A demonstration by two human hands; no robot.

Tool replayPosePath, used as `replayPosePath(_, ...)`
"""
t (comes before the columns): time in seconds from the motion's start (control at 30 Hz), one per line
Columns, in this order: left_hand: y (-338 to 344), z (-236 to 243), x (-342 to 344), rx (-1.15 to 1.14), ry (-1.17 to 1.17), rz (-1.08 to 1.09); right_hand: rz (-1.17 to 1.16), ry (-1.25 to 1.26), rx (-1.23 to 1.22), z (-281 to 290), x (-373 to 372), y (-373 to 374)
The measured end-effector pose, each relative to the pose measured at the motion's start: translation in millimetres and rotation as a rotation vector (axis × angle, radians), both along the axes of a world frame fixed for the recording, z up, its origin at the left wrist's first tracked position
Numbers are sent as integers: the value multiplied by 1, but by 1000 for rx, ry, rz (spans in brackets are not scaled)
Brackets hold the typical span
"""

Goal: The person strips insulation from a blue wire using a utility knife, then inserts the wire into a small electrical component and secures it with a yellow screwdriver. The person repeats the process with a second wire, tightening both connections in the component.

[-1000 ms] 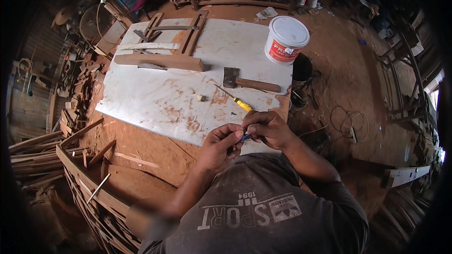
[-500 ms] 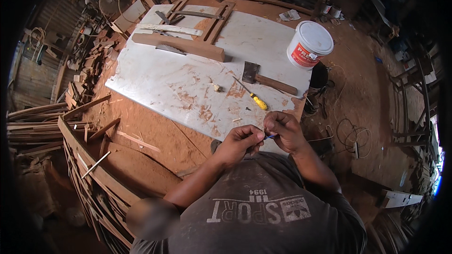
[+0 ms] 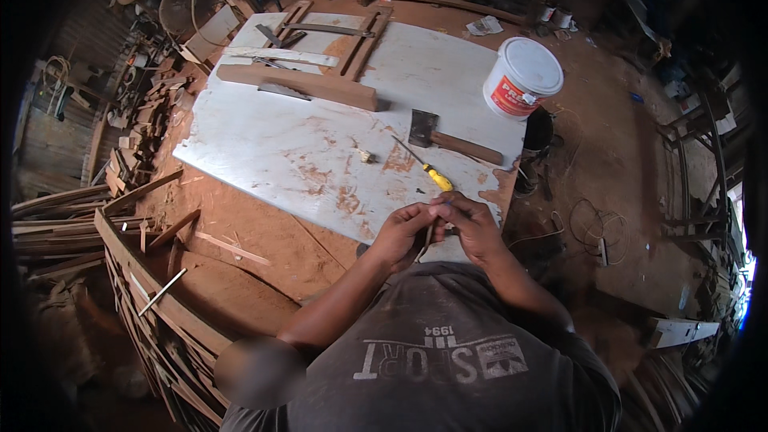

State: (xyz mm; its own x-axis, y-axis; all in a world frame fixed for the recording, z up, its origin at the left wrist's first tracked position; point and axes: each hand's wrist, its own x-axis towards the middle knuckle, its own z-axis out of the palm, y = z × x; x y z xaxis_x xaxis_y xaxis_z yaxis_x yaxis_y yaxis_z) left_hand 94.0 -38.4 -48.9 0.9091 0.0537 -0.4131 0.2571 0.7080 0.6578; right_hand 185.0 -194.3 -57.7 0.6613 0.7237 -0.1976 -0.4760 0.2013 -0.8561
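Observation:
My left hand (image 3: pixel 404 234) and my right hand (image 3: pixel 474 234) meet fingertip to fingertip above the near edge of a white-topped table (image 3: pixel 264 144). Both are closed in a pinch. A small blue piece (image 3: pixel 449 202) shows at the right fingertips; its kind is too small to tell. What the left fingers grip is hidden. Just beyond the hands lies a screwdriver (image 3: pixel 437 177) with a yellow handle. A hatchet (image 3: pixel 460 144) with a wooden handle rests past it, and a small pale lump (image 3: pixel 366 157) sits to their left.
A white lidded bucket (image 3: pixel 524 76) stands at the table's right side. Farther back lie a wooden block (image 3: pixel 312 88), a saw blade (image 3: pixel 283 91) and a wooden frame (image 3: pixel 362 46). Wood strips (image 3: pixel 152 304) are stacked at left; a cable (image 3: pixel 596 228) coils on the floor at right.
My hands have drawn closer together, fingertips now touching, and shifted slightly. Less of the blue piece shows between them. The tools on the table have stayed put while the view moved slightly.

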Motion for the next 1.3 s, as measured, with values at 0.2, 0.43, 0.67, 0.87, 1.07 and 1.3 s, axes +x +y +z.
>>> replayPosePath(0.2, 120, -61, 46, 1749, -265, -27, -207, 187, 101, 4, -4, -22)
replayPosePath(0.43, 199, -103, 72, 2084, -129, -507, -247, 177, 69, 1, -16, -46)
replayPosePath(0.67, 181, -92, 66, 852, 182, -48, -389, 65, 17, 26, -7, -57)
replayPosePath(0.87, 105, -20, 28, -226, -36, 147, -297, -165, -29, 79, 8, -41)
replayPosePath(1.07, 55, 47, 0, -578, -217, 199, -79, -408, -81, 134, 18, -17)
replayPosePath(1.3, 32, 75, -16, -546, -330, 197, 15, -330, -56, 148, -10, 5)
